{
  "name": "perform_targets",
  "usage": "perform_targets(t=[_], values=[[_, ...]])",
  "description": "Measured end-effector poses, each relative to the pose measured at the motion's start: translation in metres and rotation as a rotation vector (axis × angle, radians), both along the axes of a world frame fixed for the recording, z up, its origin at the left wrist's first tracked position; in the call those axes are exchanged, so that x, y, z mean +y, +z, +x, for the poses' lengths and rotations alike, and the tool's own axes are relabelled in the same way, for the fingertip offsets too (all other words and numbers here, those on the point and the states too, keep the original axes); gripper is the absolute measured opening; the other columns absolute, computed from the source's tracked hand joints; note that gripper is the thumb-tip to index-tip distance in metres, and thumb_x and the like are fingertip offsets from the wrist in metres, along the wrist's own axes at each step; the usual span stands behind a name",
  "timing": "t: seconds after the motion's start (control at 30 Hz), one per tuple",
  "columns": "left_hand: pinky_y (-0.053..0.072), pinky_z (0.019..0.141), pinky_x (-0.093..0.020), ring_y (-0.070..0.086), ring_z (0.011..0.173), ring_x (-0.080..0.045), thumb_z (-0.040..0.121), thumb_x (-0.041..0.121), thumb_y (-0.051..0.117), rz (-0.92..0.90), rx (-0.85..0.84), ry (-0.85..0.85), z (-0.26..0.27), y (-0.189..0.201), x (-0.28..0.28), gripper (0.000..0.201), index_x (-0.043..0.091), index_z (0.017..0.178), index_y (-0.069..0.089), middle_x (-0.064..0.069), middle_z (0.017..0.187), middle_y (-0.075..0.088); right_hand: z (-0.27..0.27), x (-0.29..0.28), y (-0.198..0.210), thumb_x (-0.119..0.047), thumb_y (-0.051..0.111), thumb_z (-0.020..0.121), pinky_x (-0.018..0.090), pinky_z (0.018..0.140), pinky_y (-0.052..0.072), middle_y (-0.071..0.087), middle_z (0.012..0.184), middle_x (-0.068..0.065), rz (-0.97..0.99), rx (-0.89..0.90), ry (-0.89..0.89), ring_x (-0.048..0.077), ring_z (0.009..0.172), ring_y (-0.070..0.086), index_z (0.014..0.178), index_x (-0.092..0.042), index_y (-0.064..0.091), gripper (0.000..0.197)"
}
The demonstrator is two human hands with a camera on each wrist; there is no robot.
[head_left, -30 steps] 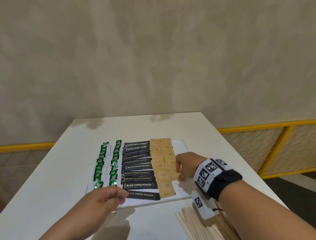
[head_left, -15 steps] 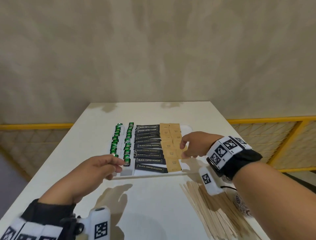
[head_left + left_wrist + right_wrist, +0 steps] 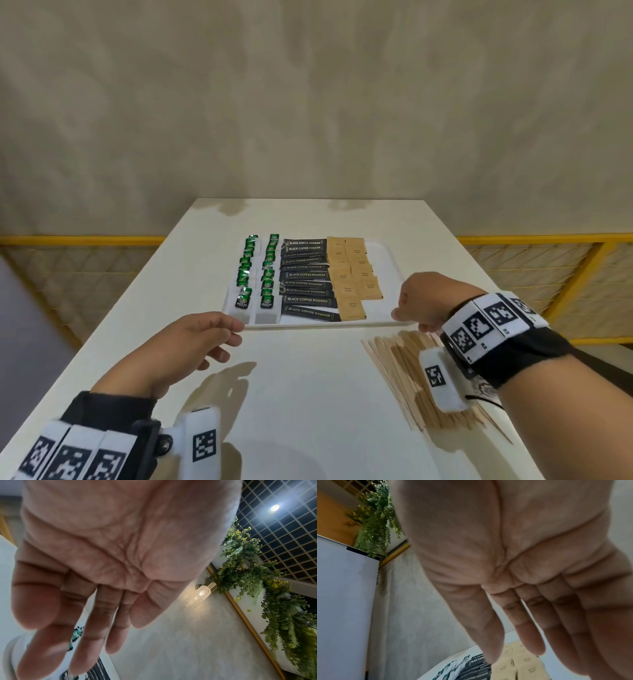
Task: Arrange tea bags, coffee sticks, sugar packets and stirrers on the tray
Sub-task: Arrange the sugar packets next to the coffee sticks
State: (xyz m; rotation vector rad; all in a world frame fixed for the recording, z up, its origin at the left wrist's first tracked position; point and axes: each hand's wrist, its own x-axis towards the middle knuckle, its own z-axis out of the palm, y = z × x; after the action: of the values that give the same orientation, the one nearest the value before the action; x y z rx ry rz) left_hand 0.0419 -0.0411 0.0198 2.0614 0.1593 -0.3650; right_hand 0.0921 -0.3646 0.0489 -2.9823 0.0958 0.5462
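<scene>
Left hand (image 3: 181, 346): at the tray's near left corner; fingers (image 3: 89, 635) loosely extended, apart, gripping nothing
Tray (image 3: 387, 270): white, mid-desk (image 3: 308, 394)
Tea bags (image 3: 265, 274): two green columns, tray's left side
Coffee sticks (image 3: 306, 282): black stack, just right of the tea bags
Sugar packets (image 3: 352, 274): tan, two columns, right of the coffee sticks
Right hand (image 3: 428, 301): at the tray's near right corner; fingers (image 3: 530, 628) straight, close together, empty
Stirrers (image 3: 400, 370): wooden pile on the desk, off the tray, under the right wrist

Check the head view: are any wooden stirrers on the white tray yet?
No: the wooden stirrers lie on the table beside the white tray.
</scene>
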Motion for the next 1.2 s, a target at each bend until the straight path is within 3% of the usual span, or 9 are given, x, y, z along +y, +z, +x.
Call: perform_targets(t=[0.07,0.23,0.37,0.53,0.67,0.8,0.9,1.07,1.2], values=[[0.042,0.067,-0.027,0.063,0.080,-0.018,0.098,0.010,0.043,-0.013,0.003,-0.018,-0.003,-0.001,-0.005,0.027,0.018,0.103,0.068,-0.001,0.099,0.072,-0.016,-0.003,-0.004,-0.035,0.055,0.093,0.023,0.065,0.047,0.055,0.067,-0.002,-0.029,0.026,-0.018,0.010,0.057,0.050,0.068,-0.015,0.050,0.033],[0.041,0.065,-0.026,0.062,0.077,-0.016,0.097,0.010,0.044,-0.045,0.022,-0.102,-0.005,-0.002,-0.028,0.026,0.018,0.101,0.068,-0.002,0.098,0.072,-0.054,-0.002,-0.025,-0.056,0.050,0.090,0.025,0.071,0.046,0.055,0.074,-0.003,-0.101,0.133,-0.025,0.015,0.078,0.058,0.074,-0.013,0.056,0.047],[0.040,0.062,-0.023,0.062,0.073,-0.014,0.096,0.011,0.047,-0.065,0.040,-0.164,-0.003,-0.003,-0.045,0.023,0.018,0.101,0.069,-0.001,0.096,0.073,-0.067,0.006,-0.046,-0.072,0.051,0.080,0.028,0.082,0.050,0.060,0.085,-0.002,-0.083,0.169,-0.090,0.017,0.092,0.062,0.102,-0.010,0.063,0.067],[0.042,0.064,-0.023,0.062,0.071,-0.011,0.093,0.018,0.055,-0.070,0.061,-0.203,0.000,-0.004,-0.053,0.017,0.020,0.100,0.070,0.001,0.095,0.074,-0.070,0.018,-0.052,-0.070,0.053,0.079,0.030,0.091,0.049,0.064,0.114,0.004,-0.110,0.140,-0.091,0.022,0.107,0.060,0.118,-0.008,0.058,0.074],[0.042,0.062,-0.021,0.063,0.069,-0.009,0.067,0.036,0.056,-0.076,0.086,-0.211,0.000,-0.003,-0.053,0.036,0.022,0.097,0.071,-0.001,0.096,0.074,-0.058,0.017,-0.057,-0.063,0.059,0.077,0.030,0.087,0.048,0.058,0.118,0.004,-0.088,0.107,-0.176,0.022,0.111,0.055,0.122,-0.009,0.052,0.071],[0.042,0.065,-0.023,0.064,0.070,-0.010,0.083,0.031,0.060,-0.078,0.126,-0.204,0.004,-0.006,-0.048,0.019,0.024,0.096,0.071,0.003,0.093,0.074,-0.028,0.022,-0.049,-0.046,0.058,0.088,0.027,0.077,0.051,0.060,0.105,0.003,-0.076,0.024,-0.123,0.020,0.096,0.059,0.111,-0.009,0.057,0.044],[0.043,0.064,-0.023,0.065,0.071,-0.010,0.067,0.037,0.058,-0.077,0.139,-0.185,0.010,-0.008,-0.043,0.034,0.025,0.096,0.072,0.006,0.090,0.074,0.009,0.025,-0.028,-0.032,0.057,0.094,0.018,0.057,0.042,0.054,0.082,-0.002,0.062,-0.013,-0.112,0.014,0.076,0.057,0.101,-0.009,0.058,0.024],[0.042,0.061,-0.020,0.064,0.071,-0.009,0.070,0.037,0.058,-0.075,0.132,-0.188,0.019,-0.013,-0.043,0.033,0.024,0.098,0.070,0.008,0.089,0.075,0.071,0.029,-0.031,-0.038,0.066,0.088,0.027,0.083,0.052,0.063,0.093,0.002,0.200,0.001,-0.200,0.019,0.086,0.061,0.083,-0.014,0.056,0.027],[0.042,0.059,-0.018,0.063,0.072,-0.011,0.090,0.021,0.059,-0.090,0.167,-0.163,0.025,-0.021,-0.040,0.013,0.020,0.096,0.071,-0.005,0.096,0.074,0.089,0.034,-0.058,-0.052,0.075,0.068,0.038,0.082,0.056,0.072,0.089,0.001,0.282,0.038,-0.278,0.022,0.084,0.070,0.080,-0.016,0.065,0.039]])
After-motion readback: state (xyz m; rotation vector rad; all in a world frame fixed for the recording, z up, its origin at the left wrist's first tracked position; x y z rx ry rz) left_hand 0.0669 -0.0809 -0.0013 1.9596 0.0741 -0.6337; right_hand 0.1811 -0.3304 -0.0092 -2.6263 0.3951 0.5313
